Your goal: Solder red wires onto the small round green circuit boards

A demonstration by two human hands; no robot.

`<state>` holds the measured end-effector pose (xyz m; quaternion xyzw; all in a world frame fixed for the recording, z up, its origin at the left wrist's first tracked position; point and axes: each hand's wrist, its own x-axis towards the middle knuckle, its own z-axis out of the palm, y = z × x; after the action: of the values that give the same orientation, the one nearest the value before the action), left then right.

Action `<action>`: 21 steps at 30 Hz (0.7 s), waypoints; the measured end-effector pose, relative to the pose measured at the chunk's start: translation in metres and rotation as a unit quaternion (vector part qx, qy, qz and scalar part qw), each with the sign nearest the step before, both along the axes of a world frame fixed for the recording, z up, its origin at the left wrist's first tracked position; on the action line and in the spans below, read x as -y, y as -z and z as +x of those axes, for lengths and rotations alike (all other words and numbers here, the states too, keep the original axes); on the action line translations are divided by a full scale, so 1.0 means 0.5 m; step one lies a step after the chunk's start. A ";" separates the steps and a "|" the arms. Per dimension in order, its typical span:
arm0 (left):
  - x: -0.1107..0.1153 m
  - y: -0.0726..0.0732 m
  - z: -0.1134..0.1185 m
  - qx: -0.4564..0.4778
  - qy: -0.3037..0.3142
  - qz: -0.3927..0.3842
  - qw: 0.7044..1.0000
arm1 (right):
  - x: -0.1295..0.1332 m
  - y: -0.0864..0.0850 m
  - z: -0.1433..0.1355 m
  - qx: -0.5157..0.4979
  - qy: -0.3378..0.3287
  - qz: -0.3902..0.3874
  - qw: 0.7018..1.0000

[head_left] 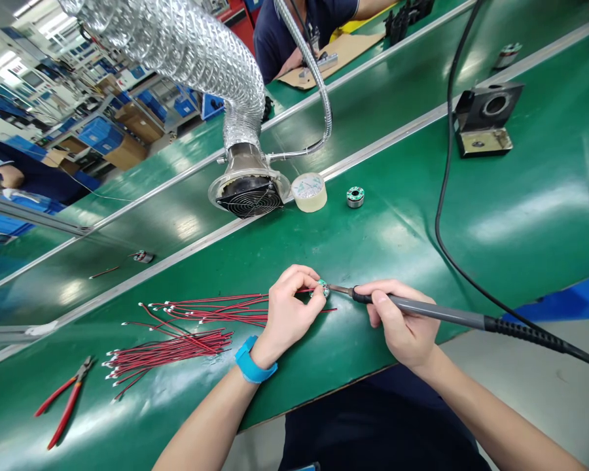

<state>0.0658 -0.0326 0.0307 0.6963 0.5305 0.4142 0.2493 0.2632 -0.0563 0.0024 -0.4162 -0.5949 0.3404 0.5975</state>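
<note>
My left hand (293, 304), with a blue band around its wrist, pinches a small round part with a green circuit board (322, 288) on it. A red wire seems to run to that part, though my fingers partly cover it. My right hand (406, 320) is closed around a soldering iron (436, 313), whose tip meets or nearly meets the board. Left of my left hand lie loose red-and-black wires (216, 307) with white connectors, and a denser wire bundle (171, 353). A similar metal part with a green ring-shaped board (355, 197) stands farther back.
A fume extractor fan (250, 196) hangs from a foil duct beside a roll of tape (309, 191). Red-handled cutters (69, 402) lie at the left, an iron stand (485, 121) at the back right. The iron's black cable (442, 222) loops over the bench. Another person (294, 39) sits opposite.
</note>
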 end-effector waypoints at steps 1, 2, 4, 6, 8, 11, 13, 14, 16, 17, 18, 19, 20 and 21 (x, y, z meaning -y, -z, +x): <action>0.000 0.000 0.001 -0.001 0.000 0.002 1.000 | 0.001 0.000 0.000 -0.003 0.002 0.000 1.000; 0.001 0.000 0.002 -0.001 0.000 0.003 1.000 | 0.003 0.000 0.000 -0.008 0.007 -0.001 1.000; 0.001 0.001 0.003 -0.001 0.000 0.004 1.000 | 0.005 0.000 0.000 -0.024 0.022 -0.004 0.999; 0.001 0.001 0.002 -0.003 -0.001 0.005 1.000 | 0.006 0.000 0.000 -0.039 0.033 -0.008 0.999; 0.001 0.002 0.002 -0.007 -0.002 0.007 1.000 | 0.006 0.001 0.000 -0.040 0.036 -0.012 0.998; 0.001 0.001 0.003 -0.011 -0.003 0.009 1.000 | 0.005 0.004 0.000 -0.030 0.030 -0.011 0.999; 0.001 -0.001 0.003 -0.014 -0.003 0.010 1.000 | 0.003 0.005 0.000 -0.028 0.025 -0.010 0.999; 0.001 -0.002 0.004 -0.016 -0.002 0.011 1.000 | 0.002 0.005 0.000 -0.027 0.022 -0.010 0.999; 0.000 -0.004 0.004 -0.018 0.000 0.013 1.000 | 0.000 0.003 -0.001 -0.020 0.014 -0.009 1.000; 0.000 -0.005 0.004 -0.020 0.000 0.014 1.000 | -0.001 0.000 -0.001 -0.014 0.009 -0.007 1.000; 0.000 -0.006 0.005 -0.022 0.001 0.014 1.000 | -0.002 -0.003 -0.001 -0.007 0.005 -0.005 1.000; 0.000 -0.006 0.005 -0.026 0.001 0.015 1.000 | -0.003 -0.006 -0.001 -0.001 0.002 -0.003 1.000; 0.000 -0.006 0.005 -0.030 0.002 0.016 0.999 | -0.004 -0.008 -0.001 0.005 0.001 -0.001 1.000; 0.000 -0.006 0.005 -0.034 0.002 0.017 0.999 | -0.004 -0.010 -0.001 0.009 0.000 0.000 1.000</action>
<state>0.0684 -0.0328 0.0337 0.7152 0.5303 0.3986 0.2202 0.2628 -0.0541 0.0076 -0.4189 -0.6003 0.3365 0.5924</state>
